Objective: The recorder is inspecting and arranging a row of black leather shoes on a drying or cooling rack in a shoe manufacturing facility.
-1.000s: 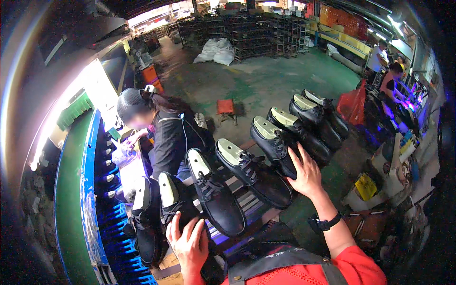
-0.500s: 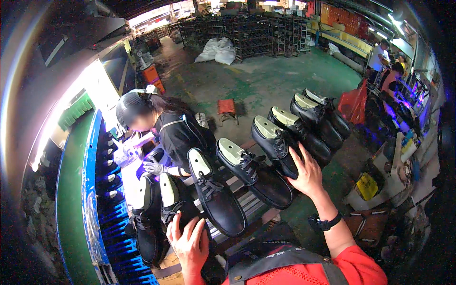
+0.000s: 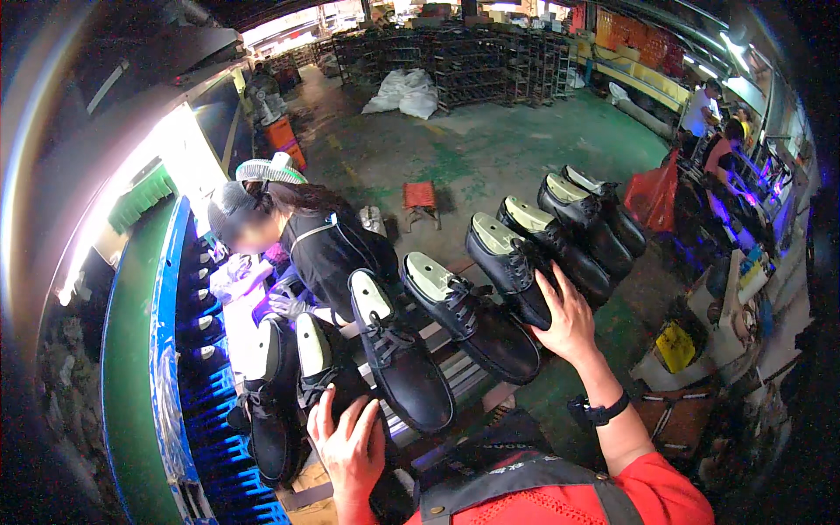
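A row of several black lace-up shoes on lasts stands on a slatted rack [image 3: 455,367] in front of me. My left hand [image 3: 350,442] rests with spread fingers on the toe of a black shoe [image 3: 325,376] near the left end. Reaching up, my right hand [image 3: 569,319] lays its palm on the toe of another black shoe [image 3: 507,262] further right. Two more black shoes, one [image 3: 398,363] and another [image 3: 472,319], stand between them. A dark watch [image 3: 599,411] is on my right wrist.
A seated person [image 3: 302,245] in black with gloves works at the blue conveyor [image 3: 179,350] on the left. A red stool [image 3: 420,197] stands on the green floor. Metal racks [image 3: 490,52] line the back. Other people [image 3: 713,131] stand at machines on the right.
Both my hands stay on the shoes. The seated person has raised and turned their head and moved their gloved hands.
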Demonstrator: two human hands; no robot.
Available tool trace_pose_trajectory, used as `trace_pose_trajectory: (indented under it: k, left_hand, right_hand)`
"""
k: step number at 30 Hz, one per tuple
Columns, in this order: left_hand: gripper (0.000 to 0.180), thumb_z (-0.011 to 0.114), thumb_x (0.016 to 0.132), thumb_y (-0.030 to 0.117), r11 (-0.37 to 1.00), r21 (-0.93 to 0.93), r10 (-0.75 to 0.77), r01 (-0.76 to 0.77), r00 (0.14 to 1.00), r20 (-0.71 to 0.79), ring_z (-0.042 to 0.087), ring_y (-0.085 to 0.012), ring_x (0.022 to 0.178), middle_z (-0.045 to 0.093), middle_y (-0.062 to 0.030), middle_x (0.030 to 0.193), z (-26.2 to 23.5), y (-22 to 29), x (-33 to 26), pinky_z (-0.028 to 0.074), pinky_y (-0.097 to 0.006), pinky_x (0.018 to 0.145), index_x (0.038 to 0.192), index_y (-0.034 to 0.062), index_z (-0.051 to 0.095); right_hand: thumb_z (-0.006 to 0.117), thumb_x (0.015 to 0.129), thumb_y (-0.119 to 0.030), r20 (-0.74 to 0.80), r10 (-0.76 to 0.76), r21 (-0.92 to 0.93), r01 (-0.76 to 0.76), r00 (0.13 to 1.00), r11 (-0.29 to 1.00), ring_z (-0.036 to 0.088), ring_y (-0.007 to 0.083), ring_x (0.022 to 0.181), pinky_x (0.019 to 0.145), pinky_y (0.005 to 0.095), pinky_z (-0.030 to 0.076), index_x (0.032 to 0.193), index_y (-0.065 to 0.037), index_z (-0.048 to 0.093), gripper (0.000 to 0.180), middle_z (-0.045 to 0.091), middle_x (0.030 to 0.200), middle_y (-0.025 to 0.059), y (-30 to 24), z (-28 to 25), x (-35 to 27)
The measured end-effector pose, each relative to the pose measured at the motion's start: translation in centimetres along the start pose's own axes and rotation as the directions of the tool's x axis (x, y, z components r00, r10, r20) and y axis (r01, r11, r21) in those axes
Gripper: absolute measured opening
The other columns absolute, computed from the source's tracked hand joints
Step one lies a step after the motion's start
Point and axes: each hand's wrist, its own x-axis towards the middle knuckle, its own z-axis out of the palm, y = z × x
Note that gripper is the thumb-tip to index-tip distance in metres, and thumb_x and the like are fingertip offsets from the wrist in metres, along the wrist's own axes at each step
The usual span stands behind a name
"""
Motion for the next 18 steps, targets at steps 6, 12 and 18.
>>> trace_pose_trajectory:
  k: [6, 12, 18]
  left_hand:
    - [0.028, 0.076, 0.085, 0.012, 1.0, 0.025, 0.012, -0.012, 1.0, -0.007, 0.052, -0.0405, 0.139, 0.073, -0.0059, 0.122, 0.11, -0.14, -0.01, 0.034, -0.056, 0.115, 0.113, 0.012, 0.078]
    - [0.028, 0.076, 0.086, 0.013, 0.999, 0.03, 0.022, -0.021, 1.0, -0.012, 0.052, -0.0396, 0.139, 0.073, -0.0056, 0.122, -0.03, -0.19, 0.04, 0.035, -0.055, 0.115, 0.113, 0.0126, 0.078]
    - [0.031, 0.077, 0.084, 0.01, 1.0, -0.014, -0.008, 0.008, 1.0, -0.018, 0.052, -0.0398, 0.14, 0.074, -0.0049, 0.121, 0.23, -0.33, -0.05, 0.036, -0.055, 0.116, 0.115, 0.0137, 0.078]
  right_hand:
    - [0.093, 0.069, -0.025, 0.002, -0.007, -0.004, 0.007, 1.0, 1.0, 0.049, 0.0425, 0.142, 0.115, 0.0509, 0.045, 0.165, -0.025, 0.033, 0.113, 0.036, 0.165, 0.0206, -0.02, -0.03, 0.05]
    - [0.094, 0.069, -0.024, -0.029, -0.026, 0.001, 0.026, 0.999, 1.0, 0.049, 0.0426, 0.142, 0.115, 0.0507, 0.045, 0.164, -0.025, 0.034, 0.113, 0.037, 0.164, 0.0213, -0.04, 0.09, -0.04]
    - [0.093, 0.069, -0.023, -0.007, -0.022, 0.008, 0.022, 1.0, 1.0, 0.049, 0.0442, 0.142, 0.114, 0.0511, 0.045, 0.163, -0.022, 0.036, 0.11, 0.036, 0.165, 0.0215, 0.15, 0.13, 0.07]
